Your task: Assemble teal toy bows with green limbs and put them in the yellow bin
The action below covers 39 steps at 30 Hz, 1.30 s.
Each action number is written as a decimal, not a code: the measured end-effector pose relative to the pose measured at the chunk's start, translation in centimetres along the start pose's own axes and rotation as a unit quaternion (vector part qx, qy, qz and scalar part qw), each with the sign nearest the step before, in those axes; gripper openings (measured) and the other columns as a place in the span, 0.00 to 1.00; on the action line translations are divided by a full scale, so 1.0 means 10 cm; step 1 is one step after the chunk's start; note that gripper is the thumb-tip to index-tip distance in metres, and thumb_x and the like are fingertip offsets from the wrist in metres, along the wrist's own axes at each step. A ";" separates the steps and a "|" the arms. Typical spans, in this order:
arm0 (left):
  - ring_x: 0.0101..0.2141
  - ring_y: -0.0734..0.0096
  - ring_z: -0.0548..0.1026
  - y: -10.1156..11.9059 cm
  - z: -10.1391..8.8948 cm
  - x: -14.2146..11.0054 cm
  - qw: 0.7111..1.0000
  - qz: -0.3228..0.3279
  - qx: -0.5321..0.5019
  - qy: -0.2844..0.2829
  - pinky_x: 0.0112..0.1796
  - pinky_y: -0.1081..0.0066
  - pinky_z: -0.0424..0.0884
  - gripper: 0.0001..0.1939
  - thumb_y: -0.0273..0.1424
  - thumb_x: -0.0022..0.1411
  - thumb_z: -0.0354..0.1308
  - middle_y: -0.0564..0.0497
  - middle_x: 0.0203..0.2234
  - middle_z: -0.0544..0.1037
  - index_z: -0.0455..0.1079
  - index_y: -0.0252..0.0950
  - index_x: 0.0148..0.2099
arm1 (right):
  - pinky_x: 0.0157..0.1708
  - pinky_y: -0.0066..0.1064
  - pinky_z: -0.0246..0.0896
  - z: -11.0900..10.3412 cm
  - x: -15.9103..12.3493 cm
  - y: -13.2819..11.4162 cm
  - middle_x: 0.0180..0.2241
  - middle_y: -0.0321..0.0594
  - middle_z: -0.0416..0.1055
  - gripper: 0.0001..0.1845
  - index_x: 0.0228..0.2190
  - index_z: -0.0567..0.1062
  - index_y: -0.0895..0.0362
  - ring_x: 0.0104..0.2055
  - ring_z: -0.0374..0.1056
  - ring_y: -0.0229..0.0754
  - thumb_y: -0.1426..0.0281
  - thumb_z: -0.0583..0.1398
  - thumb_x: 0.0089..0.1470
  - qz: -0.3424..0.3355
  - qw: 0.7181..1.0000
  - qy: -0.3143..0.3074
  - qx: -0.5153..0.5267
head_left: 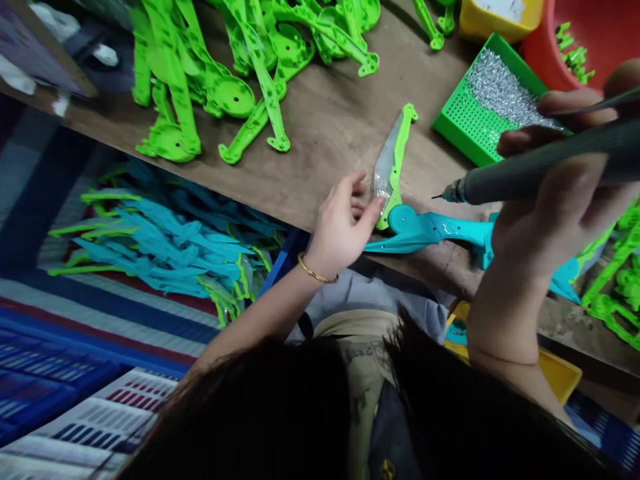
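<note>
On the table's near edge lies a teal plastic part [420,230] with small screws showing in it. A green plastic arm [399,157] with a clear, blade-like panel [386,167] meets it at the round joint and points away from me. My left hand [345,223], with a gold bangle at the wrist, has its thumb and curled fingers closed on the lower end of the clear panel and green arm. My right hand [530,227] grips a dark electric screwdriver [530,163]. Its thin bit points left, held above the table and apart from the teal part.
Bright green plastic parts [230,93] are heaped at the back left. A green basket [457,137] of small metal screws stands at right, beside a red bowl [607,33] and a yellow container [493,23]. Below the table at left are piled teal-and-green pieces [165,240].
</note>
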<state>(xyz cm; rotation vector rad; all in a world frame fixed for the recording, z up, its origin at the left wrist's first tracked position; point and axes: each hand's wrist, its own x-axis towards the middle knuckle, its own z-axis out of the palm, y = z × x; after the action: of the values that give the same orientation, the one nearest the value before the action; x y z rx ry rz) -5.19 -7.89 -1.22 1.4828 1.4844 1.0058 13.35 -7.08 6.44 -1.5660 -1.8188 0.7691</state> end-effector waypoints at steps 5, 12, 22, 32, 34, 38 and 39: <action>0.28 0.70 0.76 0.05 -0.07 0.29 0.995 -0.058 0.018 -0.077 0.37 0.68 0.74 0.24 0.34 0.58 0.64 0.54 0.26 0.76 0.67 0.34 0.56 | 0.45 0.45 0.66 0.01 -0.05 0.11 0.40 0.46 0.74 0.26 0.41 0.73 0.56 0.46 0.70 0.50 0.47 0.57 0.56 0.022 0.986 -0.083 -0.140; 0.27 0.74 0.74 0.06 0.05 0.33 0.979 -0.107 -0.153 -0.085 0.33 0.72 0.72 0.16 0.26 0.56 0.64 0.54 0.25 0.75 0.72 0.32 0.47 | 0.44 0.46 0.64 0.31 -0.10 0.09 0.41 0.49 0.72 0.26 0.43 0.71 0.59 0.45 0.67 0.52 0.51 0.62 0.53 -0.022 0.967 -0.120 -0.225; 0.20 0.76 0.72 0.18 0.03 0.09 0.886 -0.180 -0.389 -0.175 0.21 0.77 0.67 0.25 0.29 0.62 0.61 0.59 0.21 0.73 0.59 0.42 0.59 | 0.39 0.42 0.68 0.10 -0.09 -0.08 0.38 0.49 0.77 0.22 0.44 0.74 0.60 0.41 0.73 0.50 0.57 0.63 0.53 -0.080 0.955 -0.098 -0.270; 0.17 0.78 0.65 0.37 0.06 0.05 0.910 -0.144 -0.362 -0.140 0.18 0.77 0.58 0.23 0.22 0.62 0.57 0.60 0.17 0.66 0.60 0.37 0.58 | 0.39 0.40 0.70 -0.04 -0.17 -0.13 0.37 0.47 0.77 0.19 0.44 0.74 0.58 0.40 0.74 0.47 0.63 0.65 0.51 -0.165 0.945 -0.036 -0.281; 0.17 0.77 0.64 0.41 0.05 0.00 0.923 -0.126 -0.340 -0.131 0.18 0.76 0.59 0.24 0.24 0.62 0.57 0.61 0.16 0.63 0.60 0.37 0.60 | 0.38 0.40 0.70 -0.06 -0.20 -0.06 0.37 0.45 0.75 0.20 0.44 0.74 0.57 0.40 0.73 0.46 0.65 0.66 0.49 -0.177 0.956 -0.011 -0.234; 0.19 0.76 0.67 0.47 0.07 -0.09 0.941 -0.079 -0.312 -0.107 0.22 0.74 0.64 0.27 0.26 0.61 0.57 0.59 0.19 0.67 0.59 0.36 0.62 | 0.40 0.44 0.71 -0.06 -0.23 0.10 0.38 0.43 0.73 0.24 0.45 0.74 0.55 0.42 0.72 0.48 0.65 0.68 0.44 -0.237 0.961 0.044 -0.133; 0.20 0.75 0.68 0.48 0.08 -0.12 0.943 -0.068 -0.310 -0.101 0.23 0.73 0.66 0.27 0.27 0.61 0.57 0.58 0.21 0.69 0.59 0.36 0.62 | 0.41 0.46 0.72 -0.05 -0.23 0.13 0.37 0.42 0.73 0.24 0.45 0.74 0.55 0.41 0.72 0.47 0.65 0.68 0.43 -0.256 0.959 0.053 -0.114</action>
<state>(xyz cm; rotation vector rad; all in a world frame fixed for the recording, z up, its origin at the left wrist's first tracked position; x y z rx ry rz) -2.69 -9.04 2.92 0.9782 0.9783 1.0711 14.82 -9.14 5.58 -1.1511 -2.1557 0.2362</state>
